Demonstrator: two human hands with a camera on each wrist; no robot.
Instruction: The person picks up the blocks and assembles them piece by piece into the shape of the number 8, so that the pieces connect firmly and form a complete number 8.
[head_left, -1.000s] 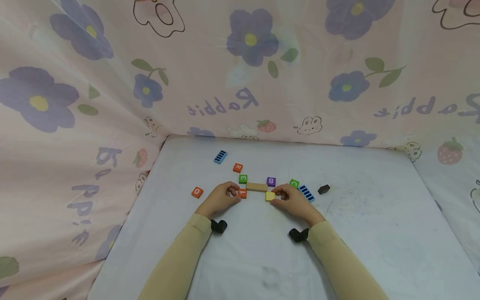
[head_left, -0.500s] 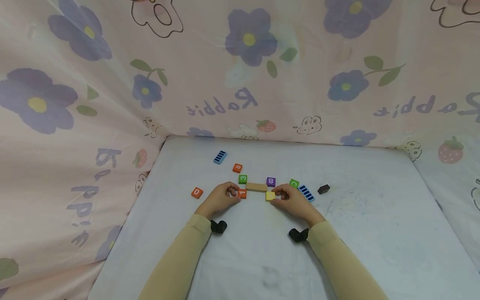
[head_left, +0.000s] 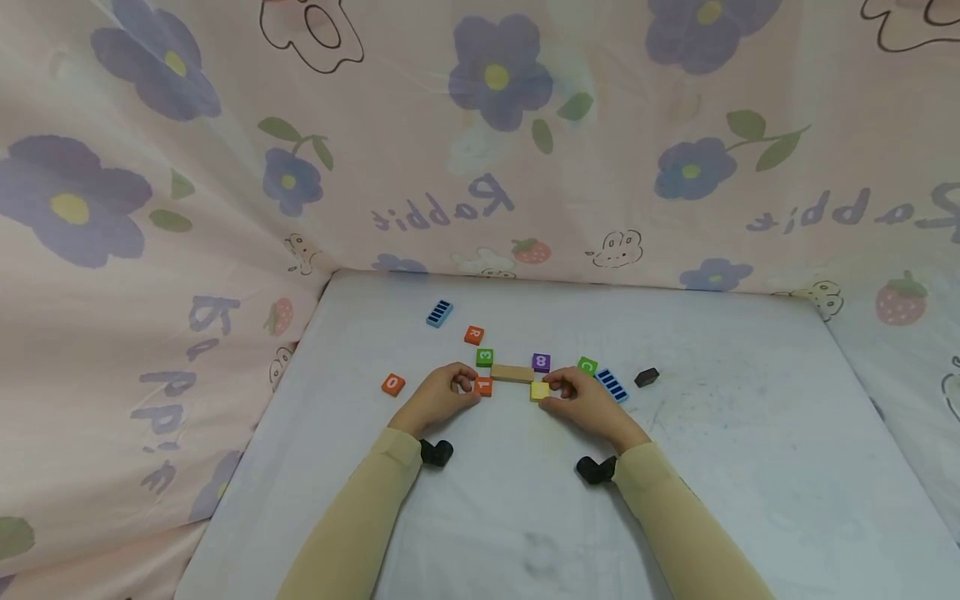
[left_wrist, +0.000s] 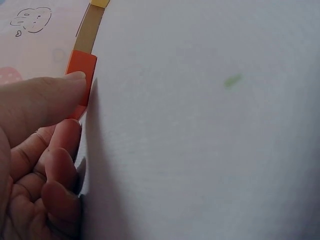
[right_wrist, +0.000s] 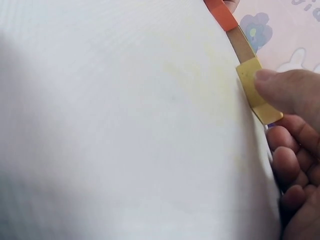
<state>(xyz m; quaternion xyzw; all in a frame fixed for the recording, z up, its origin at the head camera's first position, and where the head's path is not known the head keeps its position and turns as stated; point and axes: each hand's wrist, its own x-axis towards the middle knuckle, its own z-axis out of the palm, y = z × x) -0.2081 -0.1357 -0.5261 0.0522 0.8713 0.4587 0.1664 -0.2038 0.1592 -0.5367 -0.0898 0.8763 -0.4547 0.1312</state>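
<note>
My left hand [head_left: 441, 397] pinches an orange block [head_left: 484, 387] marked "1" between thumb and fingers; its thumb [left_wrist: 60, 97] lies on the block's near side in the left wrist view. With thumb and curled fingers my right hand [head_left: 589, 403] grips a yellow block [head_left: 539, 392], whose near face shows in the right wrist view. A plain wooden strip [head_left: 512, 373] lies just behind and between these two blocks. At the strip's far corners sit a green block [head_left: 484, 357] marked "3" and a purple block [head_left: 541, 362] marked "8".
An orange "R" block [head_left: 474, 335] and a blue slotted piece [head_left: 439, 313] lie farther back. Left of my left hand is an orange "0" block [head_left: 393, 384]. Beyond my right hand are a green "C" block [head_left: 587, 366], another blue slotted piece [head_left: 612, 385] and a dark block [head_left: 647, 377].
</note>
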